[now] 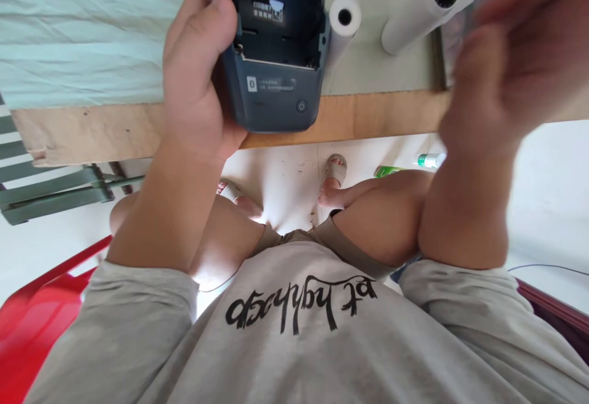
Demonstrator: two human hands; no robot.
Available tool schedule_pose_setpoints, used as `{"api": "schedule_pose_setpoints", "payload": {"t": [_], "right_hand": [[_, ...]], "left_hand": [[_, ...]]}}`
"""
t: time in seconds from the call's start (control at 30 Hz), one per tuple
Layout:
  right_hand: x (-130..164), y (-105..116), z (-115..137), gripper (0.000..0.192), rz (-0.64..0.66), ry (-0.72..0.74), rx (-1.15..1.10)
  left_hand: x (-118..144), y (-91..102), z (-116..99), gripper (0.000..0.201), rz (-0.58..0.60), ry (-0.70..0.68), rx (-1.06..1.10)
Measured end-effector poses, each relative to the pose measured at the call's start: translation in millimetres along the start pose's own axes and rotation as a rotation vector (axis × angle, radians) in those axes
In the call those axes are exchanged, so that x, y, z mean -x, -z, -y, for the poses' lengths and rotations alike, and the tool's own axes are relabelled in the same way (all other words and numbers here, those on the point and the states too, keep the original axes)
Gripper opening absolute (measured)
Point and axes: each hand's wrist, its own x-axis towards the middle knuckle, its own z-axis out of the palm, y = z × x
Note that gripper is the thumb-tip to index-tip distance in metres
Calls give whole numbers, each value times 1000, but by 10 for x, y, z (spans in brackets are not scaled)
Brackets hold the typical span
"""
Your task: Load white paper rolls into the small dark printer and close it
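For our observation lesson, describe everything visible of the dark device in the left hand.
The dark device is blue-grey, plastic-looking and round-cornered. Its open black bay bears white print; below are a Bluetooth sticker, faint lettering and a round power button. The left hand clasps its left side. It overlaps the table's wooden edge in view, its far end cut off; whether it rests there is unclear.

The single view comes from a camera on the person's head, facing steeply down, so the T-shirt (331, 364) fills the bottom of the frame with its lettering upside down. The pale floor (288, 180) shows mid-frame and the desk (375, 113) spans the top, cut off there; both the left hand (196, 64) and right hand (515, 79) appear large and close.
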Motion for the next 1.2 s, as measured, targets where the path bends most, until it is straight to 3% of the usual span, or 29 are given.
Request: {"api": "schedule_pose_setpoints", "payload": {"t": [0.07, 0.17, 0.33, 0.47, 0.6, 0.8, 1.0, 1.1, 1.2], "right_hand": [[46, -216, 132, 17, 94, 199, 66], [49, -476, 207, 23, 107, 250, 105], [-47, -623, 198, 49, 162, 106, 143], [-86, -681, 245, 59, 263, -41, 138], [-94, -736, 254, 59, 325, -159, 154], [-126, -761, 149, 48, 293, -162, 115], [-128, -675, 278, 53, 180, -192, -109], [-127, -643, 352, 46, 157, -299, -304], [-154, -668, 291, 45, 247, -474, -496]], "left_hand": [[6, -1, -12, 20, 5, 29, -22], [13, -7, -17, 21, 4, 39, -44], [25, -5, -4, 20, -14, 8, -1], [33, 0, -4, 21, -19, -3, -3], [41, -3, -7, 20, -16, -5, -13], [38, 44, 5, 19, -2, 12, -40], [1, 91, 70, 18, 36, -45, -20], [-6, 82, 82, 19, 37, -31, -16], [1, 64, 65, 18, 40, -20, -15]]}}
